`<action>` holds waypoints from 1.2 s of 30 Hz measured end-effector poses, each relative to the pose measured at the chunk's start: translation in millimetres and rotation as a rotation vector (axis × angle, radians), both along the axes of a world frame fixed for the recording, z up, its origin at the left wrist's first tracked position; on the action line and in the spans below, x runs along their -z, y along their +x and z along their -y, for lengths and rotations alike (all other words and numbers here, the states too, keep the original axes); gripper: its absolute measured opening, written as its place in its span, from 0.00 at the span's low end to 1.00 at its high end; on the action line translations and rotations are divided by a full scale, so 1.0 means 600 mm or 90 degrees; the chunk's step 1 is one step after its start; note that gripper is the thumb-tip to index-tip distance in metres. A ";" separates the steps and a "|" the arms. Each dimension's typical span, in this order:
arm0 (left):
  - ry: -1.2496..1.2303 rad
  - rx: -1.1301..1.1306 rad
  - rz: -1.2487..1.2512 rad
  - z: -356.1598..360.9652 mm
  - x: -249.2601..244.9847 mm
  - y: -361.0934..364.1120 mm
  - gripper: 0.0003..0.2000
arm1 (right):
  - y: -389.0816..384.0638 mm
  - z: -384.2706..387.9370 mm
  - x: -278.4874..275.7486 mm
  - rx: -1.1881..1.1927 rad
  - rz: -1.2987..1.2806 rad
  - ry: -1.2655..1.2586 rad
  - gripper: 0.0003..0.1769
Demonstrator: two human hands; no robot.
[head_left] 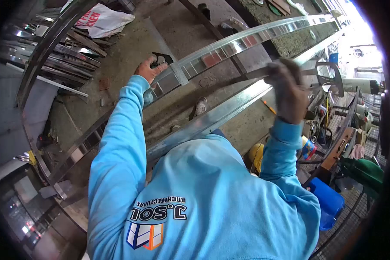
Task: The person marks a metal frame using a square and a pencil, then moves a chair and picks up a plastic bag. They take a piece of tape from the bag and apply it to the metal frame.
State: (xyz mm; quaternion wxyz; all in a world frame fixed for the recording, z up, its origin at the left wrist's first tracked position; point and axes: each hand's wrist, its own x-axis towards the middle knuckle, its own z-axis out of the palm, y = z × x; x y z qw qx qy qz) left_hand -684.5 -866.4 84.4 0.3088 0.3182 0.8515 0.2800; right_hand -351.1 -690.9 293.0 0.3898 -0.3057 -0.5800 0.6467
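Observation:
My left hand [152, 69] is at the near side of a curved metal frame [212, 57] with rungs, by a cross plate [179, 73]. Its thumb and fingers close around a black angled piece [162, 56] at the frame's edge. Raised on the right, my right hand [289, 93] is smeared by motion, its fingers curled into a fist. A dark, blurred long shape [249, 77] runs out from that fist; its kind cannot be made out. Below both hands, a straight shiny metal bar [221, 113] crosses in front of my body.
Metal and wood offcuts [69, 56] lie stacked at left, near a white sack [104, 21]. At right stand a cluttered mesh rack [333, 130], a blue container [326, 203] and a yellow round object [256, 157]. My shoe [201, 105] shows between frame and bar.

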 end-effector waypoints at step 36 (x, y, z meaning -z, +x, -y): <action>-0.018 -0.035 -0.059 -0.015 -0.024 0.038 0.42 | -0.321 0.016 0.263 -0.456 0.624 0.468 0.12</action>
